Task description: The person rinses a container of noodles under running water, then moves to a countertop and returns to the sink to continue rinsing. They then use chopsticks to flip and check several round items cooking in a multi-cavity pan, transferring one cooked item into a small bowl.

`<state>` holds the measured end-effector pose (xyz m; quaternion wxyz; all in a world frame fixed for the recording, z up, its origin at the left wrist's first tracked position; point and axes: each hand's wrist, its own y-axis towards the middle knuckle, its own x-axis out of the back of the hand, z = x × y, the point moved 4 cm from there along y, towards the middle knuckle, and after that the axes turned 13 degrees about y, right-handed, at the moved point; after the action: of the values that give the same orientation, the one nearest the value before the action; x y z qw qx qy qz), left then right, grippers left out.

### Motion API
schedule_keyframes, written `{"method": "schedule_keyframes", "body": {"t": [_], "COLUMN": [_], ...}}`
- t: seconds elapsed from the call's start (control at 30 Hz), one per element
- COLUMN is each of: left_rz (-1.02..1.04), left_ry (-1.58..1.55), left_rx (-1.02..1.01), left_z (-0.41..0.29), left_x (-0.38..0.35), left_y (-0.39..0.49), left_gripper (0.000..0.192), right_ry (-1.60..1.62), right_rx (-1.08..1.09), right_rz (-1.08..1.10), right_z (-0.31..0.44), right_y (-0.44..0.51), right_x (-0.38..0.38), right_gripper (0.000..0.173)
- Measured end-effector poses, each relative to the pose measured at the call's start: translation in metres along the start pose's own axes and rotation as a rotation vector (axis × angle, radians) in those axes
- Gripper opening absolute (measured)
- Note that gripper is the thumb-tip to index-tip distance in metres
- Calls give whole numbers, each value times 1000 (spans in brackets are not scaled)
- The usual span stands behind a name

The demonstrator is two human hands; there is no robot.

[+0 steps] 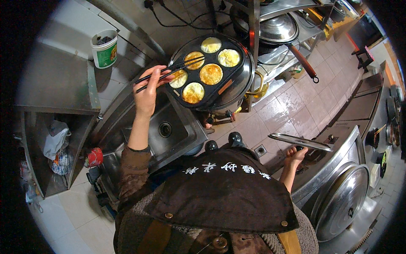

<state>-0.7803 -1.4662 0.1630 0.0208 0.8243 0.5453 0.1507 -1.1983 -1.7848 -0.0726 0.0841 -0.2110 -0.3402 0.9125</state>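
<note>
Black chopsticks [177,68] are held in my left hand [149,89], their tips over a browned round egg [194,61] in a dark multi-hole egg pan [206,91]. Several round eggs fill the pan's hollows; some show a browned face, others, such as the egg at the upper right [229,58], are pale yellow and white. The pan rests on top of a large metal pot [247,83] with a brass-coloured handle. Away from it, low at the right, my right hand [295,155] grips the knob of a flat lid [300,142], seen nearly edge-on.
A steel sink [165,130] lies below the pan. At the upper left stands a white and green tub [104,50]. A lidded wok [279,28] on the rack points its long handle into the aisle. A steel counter [344,149] with a big round lid [344,203] runs along the right.
</note>
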Motion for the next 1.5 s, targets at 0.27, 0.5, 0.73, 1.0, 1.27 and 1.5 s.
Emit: {"method": "schedule_keyframes", "body": {"t": [0.27, 0.5, 0.73, 1.0, 1.27, 1.5], "left_rz": [92, 105, 132, 168, 215, 211], "left_ry": [205, 348, 352, 74, -136, -315], "left_rx": [-147, -232, -161, 191, 422, 613], "left_z": [-4, -8, -6, 26, 70, 84], "left_x": [-60, -77, -81, -48, -21, -21], "left_y": [19, 40, 67, 106, 109, 95], "left_gripper": [19, 16, 23, 30, 28, 30], "right_ry": [34, 51, 49, 62, 89, 77], "right_rx": [-24, -40, -26, -17, -44, -33], "right_rz": [-46, -114, -119, -111, -95, -68], "right_z": [-3, -3, -2, -3, -1, 1], "right_y": [8, 11, 12, 16, 11, 7], "right_x": [8, 20, 22, 24, 17, 14], "right_gripper": [55, 50, 51, 49, 48, 49]}}
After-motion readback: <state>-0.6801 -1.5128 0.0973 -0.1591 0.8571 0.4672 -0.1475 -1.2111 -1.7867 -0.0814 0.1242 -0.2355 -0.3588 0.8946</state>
